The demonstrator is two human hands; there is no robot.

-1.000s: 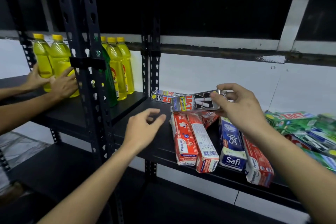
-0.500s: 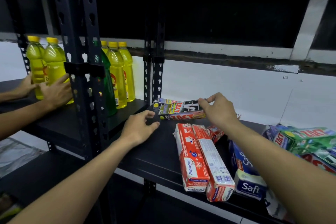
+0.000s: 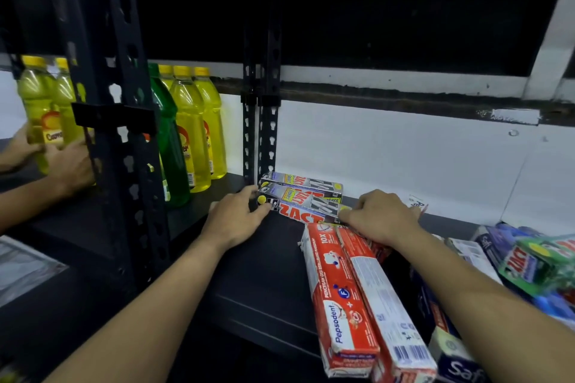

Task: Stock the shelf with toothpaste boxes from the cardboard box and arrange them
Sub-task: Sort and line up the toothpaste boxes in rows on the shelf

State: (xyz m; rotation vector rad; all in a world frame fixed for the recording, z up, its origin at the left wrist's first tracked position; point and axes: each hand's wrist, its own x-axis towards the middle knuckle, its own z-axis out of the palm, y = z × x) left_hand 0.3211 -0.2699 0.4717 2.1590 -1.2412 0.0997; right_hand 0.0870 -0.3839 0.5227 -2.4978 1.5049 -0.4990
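Fingers [image 3: 241, 196] of the left hand [image 3: 236, 221] lie nearly straight against the left end of the front Zact box [image 3: 298, 214]; the right hand [image 3: 382, 218] pinches its right end (long axis crosswise between them), back-left on the shelf [image 3: 264, 274].

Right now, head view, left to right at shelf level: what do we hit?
Held yellow bottle → front post → green bottle → yellow bottles → left hand → Zact boxes → right hand → green packs. Pepsodent boxes are left out because they overlap the right hand.
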